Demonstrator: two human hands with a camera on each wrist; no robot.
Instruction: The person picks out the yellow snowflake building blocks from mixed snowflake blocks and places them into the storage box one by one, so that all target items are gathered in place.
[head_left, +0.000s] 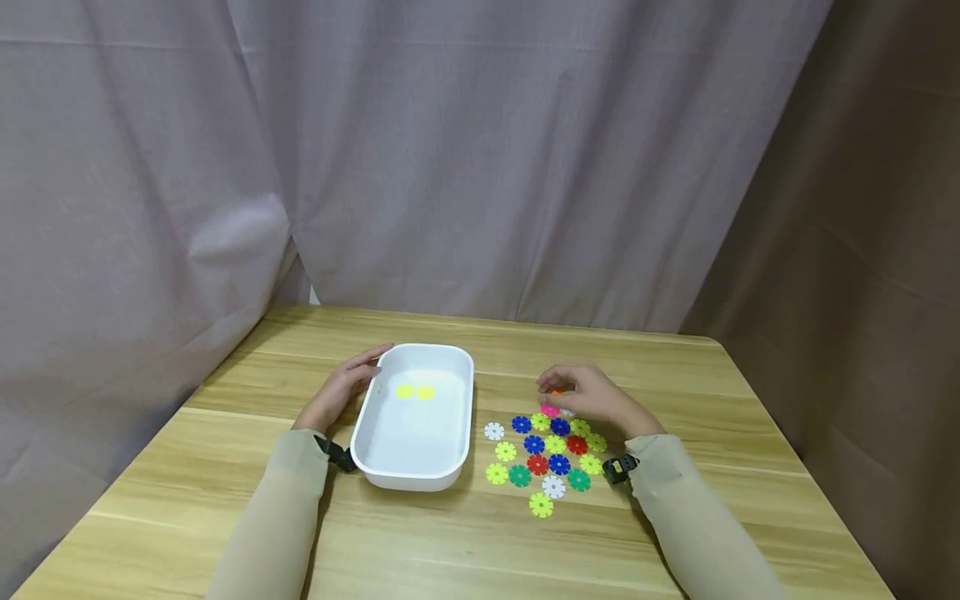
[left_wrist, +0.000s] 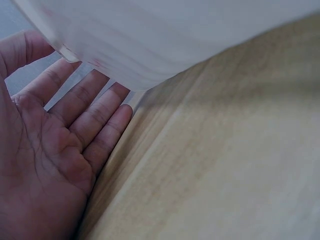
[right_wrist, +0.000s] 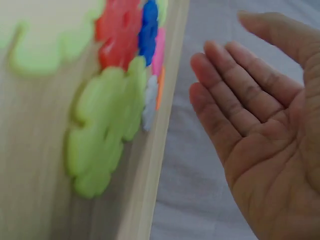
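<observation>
A white rectangular tray [head_left: 408, 477] stands on the table with two yellow snowflake discs [head_left: 415, 392] inside. Along its left side lies my left hand [head_left: 347, 389]; in the left wrist view its fingers [left_wrist: 95, 107] reach straight against the tray's outer wall, thumb near the rim. Over the far end of a spread of notched plastic discs [head_left: 555, 444] hovers my right hand [head_left: 588, 393]. The right wrist view has its fingers [right_wrist: 245, 95] loosely bent, thumb apart, nothing between them. A pink disc [head_left: 551, 411] and an orange disc [head_left: 557, 392] are partly hidden beneath it.
The discs, in yellow, blue, red, green and white, lie flat right of the tray on a wooden table [head_left: 420, 550]. A white disc [head_left: 493, 431] is nearest the tray. Grey curtains [head_left: 450, 167] hang behind the table and at both sides.
</observation>
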